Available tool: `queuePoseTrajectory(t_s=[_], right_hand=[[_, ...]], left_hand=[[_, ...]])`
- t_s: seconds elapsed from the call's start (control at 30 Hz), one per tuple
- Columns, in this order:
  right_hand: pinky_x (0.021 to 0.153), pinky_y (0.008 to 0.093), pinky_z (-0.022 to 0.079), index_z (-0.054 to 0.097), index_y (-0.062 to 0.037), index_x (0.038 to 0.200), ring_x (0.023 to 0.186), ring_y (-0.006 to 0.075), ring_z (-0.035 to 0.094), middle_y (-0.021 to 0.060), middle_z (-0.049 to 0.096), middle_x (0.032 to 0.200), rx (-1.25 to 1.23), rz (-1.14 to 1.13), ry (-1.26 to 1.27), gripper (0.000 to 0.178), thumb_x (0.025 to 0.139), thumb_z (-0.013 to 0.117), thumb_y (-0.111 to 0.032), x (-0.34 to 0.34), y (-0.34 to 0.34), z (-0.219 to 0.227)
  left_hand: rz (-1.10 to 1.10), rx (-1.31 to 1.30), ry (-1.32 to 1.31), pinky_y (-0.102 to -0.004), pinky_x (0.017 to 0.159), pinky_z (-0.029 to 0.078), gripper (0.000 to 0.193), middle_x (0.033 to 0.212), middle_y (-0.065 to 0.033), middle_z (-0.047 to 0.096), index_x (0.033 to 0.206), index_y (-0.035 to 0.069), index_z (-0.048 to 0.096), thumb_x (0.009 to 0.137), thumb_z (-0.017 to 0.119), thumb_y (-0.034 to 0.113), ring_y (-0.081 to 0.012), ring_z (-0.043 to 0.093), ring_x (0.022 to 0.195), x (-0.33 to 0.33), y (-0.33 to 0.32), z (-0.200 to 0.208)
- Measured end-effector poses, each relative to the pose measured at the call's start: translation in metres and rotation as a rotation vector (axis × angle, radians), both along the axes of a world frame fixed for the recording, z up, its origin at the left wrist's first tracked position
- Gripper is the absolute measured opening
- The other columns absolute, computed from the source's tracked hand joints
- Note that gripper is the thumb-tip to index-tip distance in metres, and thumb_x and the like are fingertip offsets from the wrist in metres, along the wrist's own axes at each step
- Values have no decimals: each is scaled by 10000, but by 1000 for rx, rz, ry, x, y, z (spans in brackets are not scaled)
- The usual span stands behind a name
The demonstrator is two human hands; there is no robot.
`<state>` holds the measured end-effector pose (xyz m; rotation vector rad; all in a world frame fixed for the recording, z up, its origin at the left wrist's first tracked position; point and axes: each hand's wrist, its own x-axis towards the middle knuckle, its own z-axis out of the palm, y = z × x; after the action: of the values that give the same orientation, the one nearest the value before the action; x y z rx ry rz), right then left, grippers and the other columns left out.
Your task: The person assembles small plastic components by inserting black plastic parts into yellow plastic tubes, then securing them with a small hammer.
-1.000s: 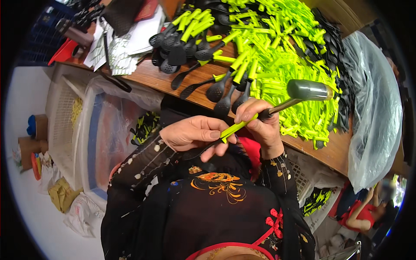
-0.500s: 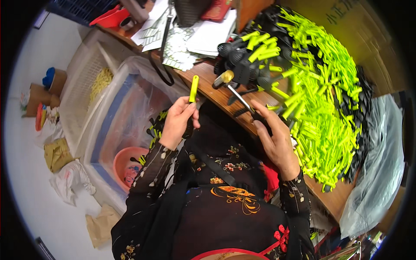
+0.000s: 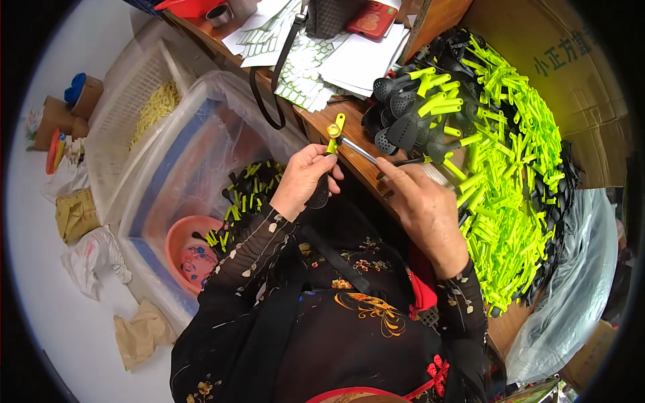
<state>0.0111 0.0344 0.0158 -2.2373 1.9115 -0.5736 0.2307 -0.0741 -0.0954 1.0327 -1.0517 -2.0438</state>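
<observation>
My left hand (image 3: 302, 183) is closed around a kitchen utensil (image 3: 318, 195), whose rounded black head hangs below the fingers while its lime-green handle points up. In my right hand (image 3: 430, 211) is a small hammer (image 3: 359, 150) with a metal shaft and a yellowish head. That head overlaps the green handle just above my left fingers; whether it presses on it I cannot tell. To the right, a heap of lime-green handles (image 3: 507, 225) covers the table, with black perforated utensil heads (image 3: 403, 104) at its near-left side.
A plastic-lined bin (image 3: 151, 201) stands at left, containing several black-and-green utensils (image 3: 252, 188) and a pink basin (image 3: 176, 245). Behind it is a white basket (image 3: 111, 144). Papers (image 3: 299, 84), a strap (image 3: 279, 60) and a red packet (image 3: 373, 19) lie on the wooden table (image 3: 376, 181). A cardboard box (image 3: 571, 80) borders the heap.
The hammer's head has come down and left onto the green handle. My left hand has shifted right with the utensil. The whole view has also moved slightly.
</observation>
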Motion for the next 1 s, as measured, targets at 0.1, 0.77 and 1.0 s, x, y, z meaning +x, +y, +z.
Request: queuePoseTrajectory(t_s=[0.1, 0.77, 1.0], right_hand=[[691, 390, 581, 702, -155, 1332, 853, 285, 726, 87, 720, 1048, -89, 17, -149, 441, 907, 714, -39, 0, -4, 3], [829, 308, 556, 611, -74, 1422, 921, 191, 714, 98, 722, 1055, 14, -165, -658, 413, 1011, 630, -34, -16, -2, -4], [761, 191, 474, 662, -37, 1292, 836, 19, 584, -59, 659, 918, 226, -201, -1250, 405, 927, 812, -126, -11, 8, 5]], left_hand=[[2, 50, -43, -234, 569, 512, 239, 833, -90, 706, 1199, -18, 603, 1058, 616, 175, -142, 652, 578, 0, 0, 6], [-32, -321, -131, -262, 772, 546, 253, 996, -53, 676, 1332, 11, 513, 1104, 514, 122, -143, 705, 864, 2, 7, 13], [-57, -963, -320, -352, 725, 536, 292, 989, -124, 665, 1294, 21, 643, 1003, 652, 49, -240, 678, 827, -16, 45, 89]])
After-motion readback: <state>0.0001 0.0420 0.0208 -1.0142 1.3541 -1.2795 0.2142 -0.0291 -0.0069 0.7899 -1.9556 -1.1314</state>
